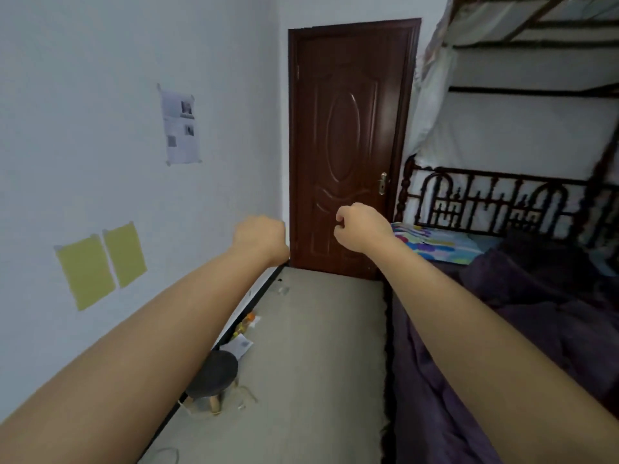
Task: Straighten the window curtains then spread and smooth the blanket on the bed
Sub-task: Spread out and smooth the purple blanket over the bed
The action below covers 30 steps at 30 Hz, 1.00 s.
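Observation:
Both my arms are stretched out in front of me in the air. My left hand (259, 237) is curled into a fist and holds nothing. My right hand (360, 226) has its fingers curled too, also with nothing in it. A dark purple blanket (522, 316) lies rumpled on the bed at the right, hanging over the bed's side. A colourful patterned pillow (435, 244) lies at the far end by the dark metal bed frame (482, 202). Pale cloth (432, 92) hangs from the bed's upper frame. No window is in view.
A dark brown door (348, 142) stands shut straight ahead. A small round stool (212, 376) stands on the grey floor (318, 346) by the left wall, with a bottle (248, 321) and papers near it. Paper sheets are taped on the left wall (100, 128).

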Tool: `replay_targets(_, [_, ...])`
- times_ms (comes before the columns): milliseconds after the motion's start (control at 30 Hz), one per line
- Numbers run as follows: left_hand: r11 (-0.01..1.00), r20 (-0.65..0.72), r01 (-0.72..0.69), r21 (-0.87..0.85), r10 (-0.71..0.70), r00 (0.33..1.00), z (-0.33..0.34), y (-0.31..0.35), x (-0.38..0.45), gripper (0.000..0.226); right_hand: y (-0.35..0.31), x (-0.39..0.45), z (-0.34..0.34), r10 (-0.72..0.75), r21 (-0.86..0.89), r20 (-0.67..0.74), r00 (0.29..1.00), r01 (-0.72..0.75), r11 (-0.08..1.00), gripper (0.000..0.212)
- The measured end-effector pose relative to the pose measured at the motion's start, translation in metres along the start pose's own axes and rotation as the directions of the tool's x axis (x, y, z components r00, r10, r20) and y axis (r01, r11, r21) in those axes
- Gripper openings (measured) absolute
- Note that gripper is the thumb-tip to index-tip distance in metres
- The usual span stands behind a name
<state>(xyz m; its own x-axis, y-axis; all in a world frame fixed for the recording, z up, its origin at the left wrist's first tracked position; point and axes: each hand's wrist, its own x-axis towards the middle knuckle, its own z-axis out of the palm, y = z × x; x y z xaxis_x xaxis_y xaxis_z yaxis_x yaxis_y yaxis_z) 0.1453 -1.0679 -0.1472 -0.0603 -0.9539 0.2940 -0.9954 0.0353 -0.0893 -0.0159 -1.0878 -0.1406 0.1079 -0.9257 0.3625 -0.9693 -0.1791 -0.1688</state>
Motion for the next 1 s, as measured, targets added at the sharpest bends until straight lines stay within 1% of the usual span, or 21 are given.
replay_targets(200, [0.991, 0.040, -0.114, -0.068, 0.117, 0.992, 0.043, 0.035, 0.152, 0.031, 0.068, 0.120, 0.047, 0.112, -0.007, 0.036, 0.993, -0.112, 0.994, 0.034])
replay_targets(300, [0.978, 0.033, -0.188, -0.088, 0.192, 0.981, 0.062, 0.058, 0.216, 0.028, 0.108, 0.163, 0.064, 0.177, -0.003, 0.057, 0.983, -0.177, 0.984, 0.035])
replay_targets(433, [0.942, 0.013, -0.313, -0.119, 0.317, 0.948, 0.091, 0.097, 0.292, 0.029, 0.161, 0.208, 0.087, 0.268, -0.032, 0.046, 0.962, -0.266, 0.963, 0.031])
replay_targets(533, [0.897, 0.001, -0.416, -0.146, 0.421, 0.907, 0.114, 0.142, 0.350, 0.033, 0.208, 0.232, 0.105, 0.387, -0.073, 0.030, 0.922, -0.384, 0.920, 0.034])
replay_targets(667, [0.783, -0.015, -0.599, -0.167, 0.605, 0.796, 0.145, 0.223, 0.408, 0.035, 0.281, 0.237, 0.122, 0.566, -0.108, -0.019, 0.824, -0.565, 0.818, 0.034])
replay_targets(833, [0.583, -0.026, -0.789, -0.194, 0.801, 0.598, 0.172, 0.328, 0.428, 0.039, 0.357, 0.203, 0.123, 0.754, -0.098, -0.036, 0.656, -0.753, 0.651, 0.028])
replay_targets(900, [0.472, -0.029, -0.854, -0.219, 0.872, 0.489, 0.183, 0.379, 0.422, 0.040, 0.386, 0.176, 0.120, 0.825, -0.108, -0.051, 0.562, -0.825, 0.555, 0.026])
replay_targets(1000, [0.324, -0.035, -0.918, -0.227, 0.940, 0.340, 0.192, 0.448, 0.397, 0.038, 0.424, 0.128, 0.113, 0.908, -0.123, -0.083, 0.412, -0.908, 0.401, 0.025])
